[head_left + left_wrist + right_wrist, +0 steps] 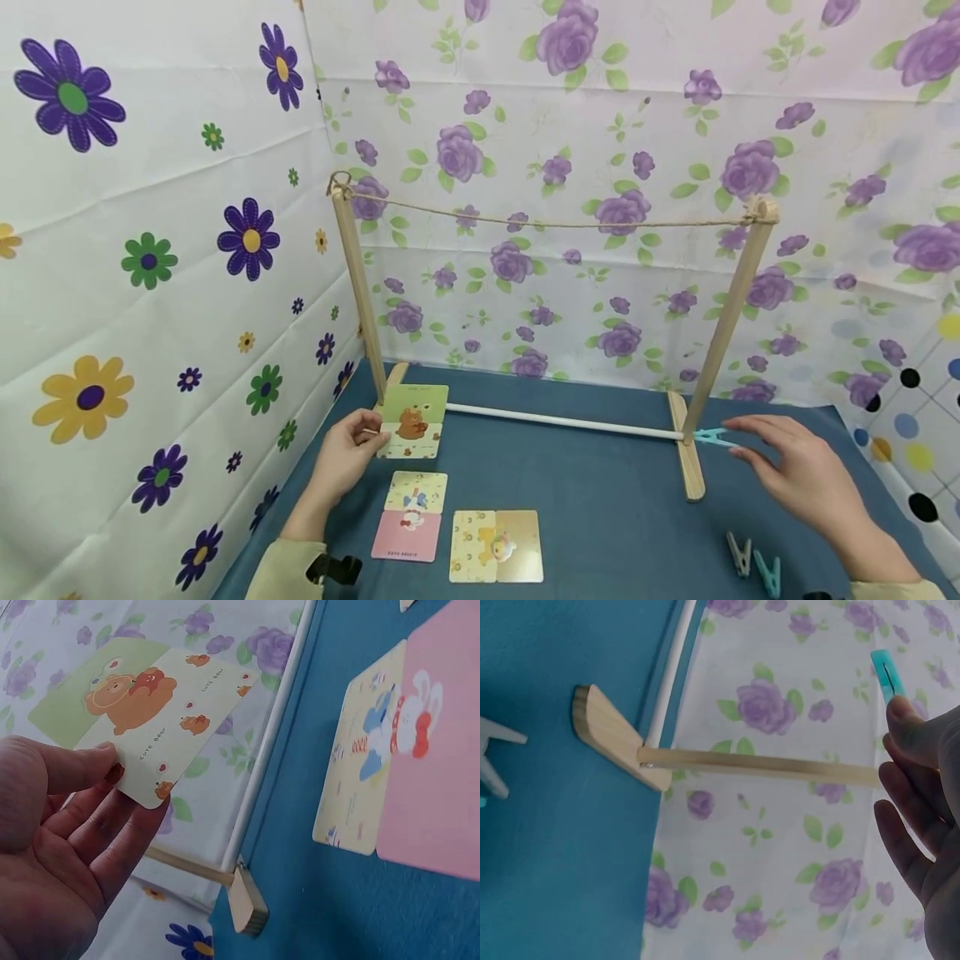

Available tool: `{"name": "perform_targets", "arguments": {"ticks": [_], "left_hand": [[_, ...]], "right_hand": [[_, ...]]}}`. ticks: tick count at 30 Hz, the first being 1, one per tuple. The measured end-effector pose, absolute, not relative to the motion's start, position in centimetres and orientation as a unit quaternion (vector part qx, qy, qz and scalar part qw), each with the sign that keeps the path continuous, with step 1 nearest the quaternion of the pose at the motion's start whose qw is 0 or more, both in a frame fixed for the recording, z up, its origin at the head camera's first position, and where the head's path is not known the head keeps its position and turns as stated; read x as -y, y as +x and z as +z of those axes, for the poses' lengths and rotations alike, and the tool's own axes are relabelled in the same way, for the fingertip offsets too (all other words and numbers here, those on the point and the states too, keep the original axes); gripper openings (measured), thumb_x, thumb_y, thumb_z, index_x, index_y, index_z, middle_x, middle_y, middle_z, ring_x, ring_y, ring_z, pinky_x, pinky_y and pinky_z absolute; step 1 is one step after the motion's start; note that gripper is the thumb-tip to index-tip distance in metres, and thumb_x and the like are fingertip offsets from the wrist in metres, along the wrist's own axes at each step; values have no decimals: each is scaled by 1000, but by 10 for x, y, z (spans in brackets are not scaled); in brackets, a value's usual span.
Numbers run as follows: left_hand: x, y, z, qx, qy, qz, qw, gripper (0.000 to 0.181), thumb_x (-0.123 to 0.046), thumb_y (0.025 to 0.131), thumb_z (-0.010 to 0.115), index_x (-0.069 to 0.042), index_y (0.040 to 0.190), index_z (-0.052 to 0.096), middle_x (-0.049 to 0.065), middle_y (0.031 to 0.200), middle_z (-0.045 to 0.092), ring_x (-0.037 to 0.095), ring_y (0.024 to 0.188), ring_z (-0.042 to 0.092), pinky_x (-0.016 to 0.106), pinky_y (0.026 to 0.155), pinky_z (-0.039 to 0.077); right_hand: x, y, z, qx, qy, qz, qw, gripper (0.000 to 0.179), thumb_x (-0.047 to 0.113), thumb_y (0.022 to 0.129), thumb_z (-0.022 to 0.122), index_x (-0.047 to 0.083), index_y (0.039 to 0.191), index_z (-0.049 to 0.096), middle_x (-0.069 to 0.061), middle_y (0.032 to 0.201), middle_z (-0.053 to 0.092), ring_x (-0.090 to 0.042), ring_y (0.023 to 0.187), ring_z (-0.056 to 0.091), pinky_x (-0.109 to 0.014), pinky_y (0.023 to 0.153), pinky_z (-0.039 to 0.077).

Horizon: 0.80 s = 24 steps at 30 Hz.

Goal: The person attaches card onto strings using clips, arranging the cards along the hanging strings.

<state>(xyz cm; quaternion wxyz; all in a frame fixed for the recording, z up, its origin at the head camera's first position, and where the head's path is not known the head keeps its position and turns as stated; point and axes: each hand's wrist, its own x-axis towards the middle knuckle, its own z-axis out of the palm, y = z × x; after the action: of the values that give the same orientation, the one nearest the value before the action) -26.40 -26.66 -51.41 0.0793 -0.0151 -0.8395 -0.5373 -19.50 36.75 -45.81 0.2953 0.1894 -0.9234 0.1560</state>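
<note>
A person's left hand point(345, 457) is pinching a green-and-cream bear card point(414, 419) left of the frame's centre, while a pink-and-yellow card point(408, 517) and a tan-and-yellow card point(497, 547) are lying lower down. At right, the right hand point(806, 475) is pinching a turquoise clothespin point(714, 437) near a wooden stand point(729, 325); a grey clothespin point(739, 553) is lying at lower right.

Bear card point(412, 423): is showing brown on green and cream
Rabbit card point(407, 533): is pairing pink with pale yellow
Held clothespin point(881, 664): is showing turquoise
Tablecloth point(592, 492): is showing blue
Back cloth point(555, 133): is displaying purple roses, green leaves on white
</note>
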Motion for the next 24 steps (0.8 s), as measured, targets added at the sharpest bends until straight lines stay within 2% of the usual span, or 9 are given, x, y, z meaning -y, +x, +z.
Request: {"name": "perform_targets", "arguments": {"ticks": [6, 11, 17, 24], "left_hand": [[262, -262, -512, 834, -18, -545, 86, 16, -3, 99, 76, -5, 114, 70, 13, 108, 69, 24, 89, 69, 25, 74, 59], [263, -256, -516, 832, -4, -550, 71, 17, -2, 100, 75, -5, 115, 69, 13, 110, 69, 23, 90, 68, 23, 75, 58], [261, -259, -516, 833, -7, -548, 80, 16, -2, 101, 74, -6, 115, 69, 13, 109, 67, 25, 89, 67, 29, 75, 59], [258, -264, -508, 833, -16, -547, 80, 16, -2, 101, 74, -5, 117, 69, 13, 111, 68, 24, 90, 68, 29, 75, 60]], "right_hand": [[-353, -201, -448, 919, 193, 154, 307, 52, 3, 76, 95, 16, 123, 77, -7, 114, 74, -31, 99, 68, -49, 66, 56], [-343, -197, -444, 920, 191, 147, 309, 48, 4, 75, 95, 14, 119, 78, -9, 109, 75, -32, 93, 70, -47, 63, 56], [-337, -200, -435, 909, 198, 133, 343, 46, 4, 72, 97, 14, 114, 81, -6, 105, 76, -28, 88, 71, -46, 62, 57], [-328, -209, -411, 888, 234, 118, 378, 44, 0, 68, 96, 13, 107, 84, -5, 94, 78, -22, 73, 70, -32, 51, 48]]}}
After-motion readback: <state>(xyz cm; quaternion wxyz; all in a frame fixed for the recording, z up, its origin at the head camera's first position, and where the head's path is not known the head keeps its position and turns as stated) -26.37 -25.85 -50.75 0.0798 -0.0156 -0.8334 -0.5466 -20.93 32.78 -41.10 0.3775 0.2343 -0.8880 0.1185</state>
